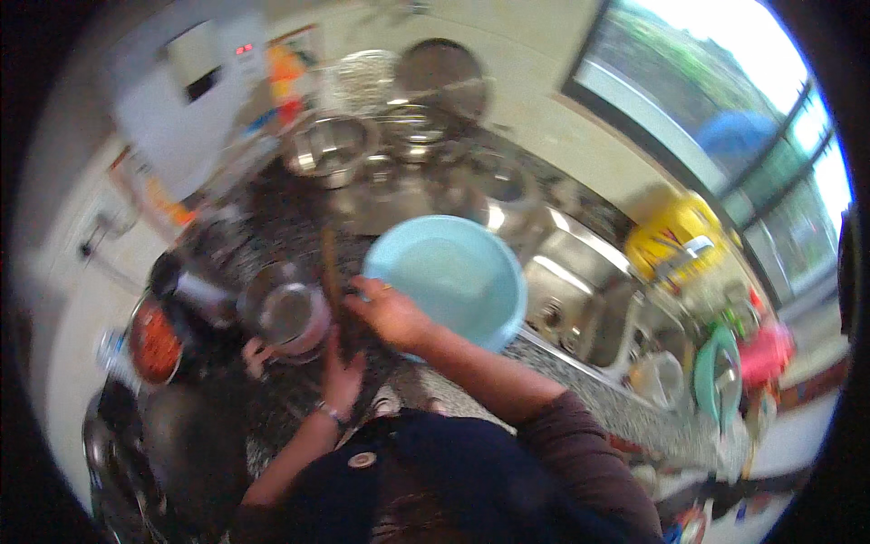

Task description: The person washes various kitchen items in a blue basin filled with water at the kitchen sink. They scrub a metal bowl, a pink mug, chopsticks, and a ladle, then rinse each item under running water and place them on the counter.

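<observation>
A light blue plastic basin stands on the dark speckled counter beside the sink. My right hand reaches over its left rim, fingers apart, with nothing seen in it. Left of it my left hand is spread low beside a round, clear-looking container with a pinkish side; blur hides whether the fingers touch it. A narrow brown wooden strip or handle lies between the container and the basin. Something skin-coloured shows at the container's lower left; what it is cannot be told.
A stainless steel sink adjoins the basin. Steel bowls stand at the back. A pan of red food is at the left. A yellow container and a green basin are at the right.
</observation>
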Demonstrator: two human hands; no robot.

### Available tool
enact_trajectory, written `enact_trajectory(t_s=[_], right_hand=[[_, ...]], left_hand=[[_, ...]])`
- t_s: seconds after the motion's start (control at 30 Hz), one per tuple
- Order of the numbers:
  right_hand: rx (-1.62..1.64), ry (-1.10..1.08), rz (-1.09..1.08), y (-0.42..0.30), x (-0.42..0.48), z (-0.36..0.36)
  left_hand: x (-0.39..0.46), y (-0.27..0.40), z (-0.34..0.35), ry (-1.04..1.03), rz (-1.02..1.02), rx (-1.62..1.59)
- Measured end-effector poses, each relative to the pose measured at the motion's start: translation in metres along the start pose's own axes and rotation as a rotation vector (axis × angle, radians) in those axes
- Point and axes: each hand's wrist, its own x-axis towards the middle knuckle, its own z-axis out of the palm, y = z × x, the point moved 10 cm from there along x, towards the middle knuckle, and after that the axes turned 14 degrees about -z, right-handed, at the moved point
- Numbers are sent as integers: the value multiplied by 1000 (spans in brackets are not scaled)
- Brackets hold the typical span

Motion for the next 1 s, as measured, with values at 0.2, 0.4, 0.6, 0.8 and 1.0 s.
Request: enact_trajectory(t_s=[0.2,0.4,0.6,0.8,1.0], right_hand=[[860,571,268,32,-59,-96],[-312,896,577,47,-217,-213],[-859,651,1359,104,-473,-229],[-819,322,1798,124,-615,-221],[-509,463,1815,174,-664,-207]], left_hand=[[-48,106,15,179,384,377],[-64,193,105,-62,706,327],[-96,208,216,-437,781,325],[-116,200,306,-618,825,357],[-119,187,351,-713,706,394]])
